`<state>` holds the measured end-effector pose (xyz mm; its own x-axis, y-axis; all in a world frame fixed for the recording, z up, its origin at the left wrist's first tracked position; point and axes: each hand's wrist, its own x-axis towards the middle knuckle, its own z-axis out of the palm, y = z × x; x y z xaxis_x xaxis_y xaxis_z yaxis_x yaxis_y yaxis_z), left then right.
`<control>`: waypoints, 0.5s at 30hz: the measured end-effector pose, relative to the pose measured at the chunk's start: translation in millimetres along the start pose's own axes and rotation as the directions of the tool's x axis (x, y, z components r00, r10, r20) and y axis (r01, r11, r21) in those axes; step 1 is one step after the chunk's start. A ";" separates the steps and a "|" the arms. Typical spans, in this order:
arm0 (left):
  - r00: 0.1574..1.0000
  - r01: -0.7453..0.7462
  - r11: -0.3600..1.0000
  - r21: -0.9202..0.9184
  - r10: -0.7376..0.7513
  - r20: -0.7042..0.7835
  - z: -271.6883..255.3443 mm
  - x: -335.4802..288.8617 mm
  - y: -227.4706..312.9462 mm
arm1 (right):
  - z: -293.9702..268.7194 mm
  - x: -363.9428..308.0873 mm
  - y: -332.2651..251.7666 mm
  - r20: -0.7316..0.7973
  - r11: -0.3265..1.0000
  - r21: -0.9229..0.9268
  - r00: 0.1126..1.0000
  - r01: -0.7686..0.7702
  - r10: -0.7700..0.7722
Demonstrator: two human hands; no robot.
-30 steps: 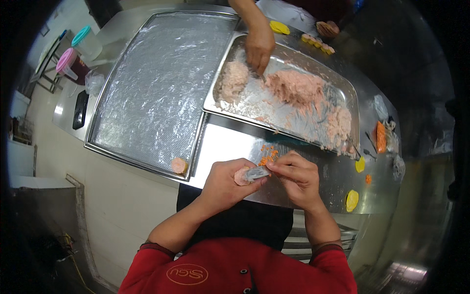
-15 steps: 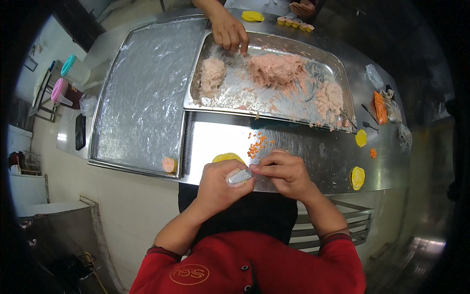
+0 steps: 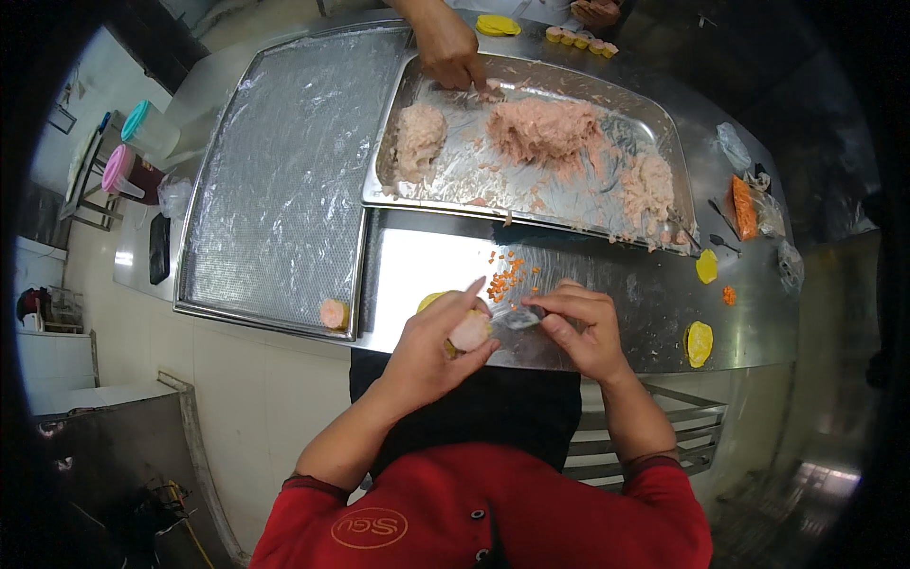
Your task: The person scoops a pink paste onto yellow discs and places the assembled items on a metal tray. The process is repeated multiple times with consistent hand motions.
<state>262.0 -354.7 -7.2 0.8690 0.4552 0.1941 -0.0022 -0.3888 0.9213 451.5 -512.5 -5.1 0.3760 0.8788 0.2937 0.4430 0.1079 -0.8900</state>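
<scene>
Near the tabletop's (image 3: pixel 664 327) near edge, the left hand (image 3: pixel 431 343) half closes around a dumpling (image 3: pixel 470 332), its pale filling showing; the right hand (image 3: pixel 586 332) pinches a spatula (image 3: pixel 520 319) just right of it. Orange bits (image 3: pixel 506 277) lie beyond, between a tray (image 3: pixel 284 180) at left and a pan (image 3: pixel 464 180) of meat (image 3: pixel 540 130) on the far side.

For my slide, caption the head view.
Left hand holds a round, pale-pink-topped dumpling; right hand holds a flat, shiny spreader near small orange bits.
</scene>
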 end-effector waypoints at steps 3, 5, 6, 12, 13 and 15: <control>0.985 -0.168 0.982 0.081 0.171 -0.025 5.0 0.1 -5.8 | -4.7 0.6 -1.2 0.084 0.996 -0.088 0.996 -0.007 0.015; 0.993 -0.113 0.993 0.045 0.114 -0.016 6.6 -2.4 -5.8 | -1.7 2.9 -4.5 0.106 0.995 -0.102 0.994 0.007 0.004; 1.000 -0.025 1.000 0.001 0.025 0.003 6.3 -4.3 -4.6 | -0.2 4.6 -6.5 0.101 0.997 -0.069 0.995 0.019 -0.012; 0.993 0.106 0.994 0.033 -0.108 0.038 5.7 -13.2 3.0 | 16.4 10.0 -11.2 0.140 0.990 -0.116 0.988 0.084 -0.068; 0.987 0.148 0.989 0.025 -0.149 0.053 5.0 -13.9 3.4 | 16.6 10.1 -11.0 0.139 0.986 -0.148 0.988 0.081 -0.060; 0.988 0.152 0.988 0.008 -0.153 0.031 5.1 -15.4 3.6 | 16.0 9.6 -10.9 0.124 0.982 -0.169 0.990 0.087 -0.066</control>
<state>251.2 -367.2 -8.6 0.8740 0.4842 0.0408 0.1341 -0.3211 0.9375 437.2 -497.8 1.9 0.2422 0.9206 0.3062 0.6053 0.1033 -0.7892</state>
